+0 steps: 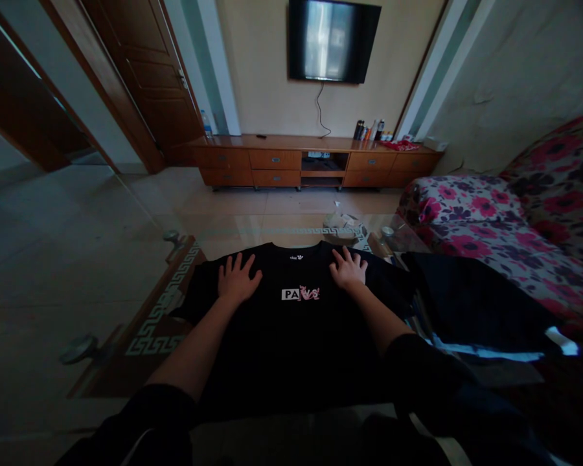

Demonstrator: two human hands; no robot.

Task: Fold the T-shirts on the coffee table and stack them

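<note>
A black T-shirt point(291, 349) lies spread out, front side up, on a glass table point(140, 291), its neckline toward the far edge. Across its chest is a small print reading "PAWS" with a pink figure. My left hand point(237, 279) rests flat on the shirt near the left shoulder, fingers spread. On the opposite shoulder lies my right hand point(350, 268), its fingers also apart and touching the cloth. Neither hand grips the fabric. The shirt's lower hem is toward me, in shadow.
Dark folded clothes point(476, 304) lie at the table's right side. Behind them is a flowered sofa point(471, 207). A crumpled plastic bag point(341, 223) shows near the table's far edge. Along the back wall runs a wooden cabinet point(274, 162) under a television point(333, 42).
</note>
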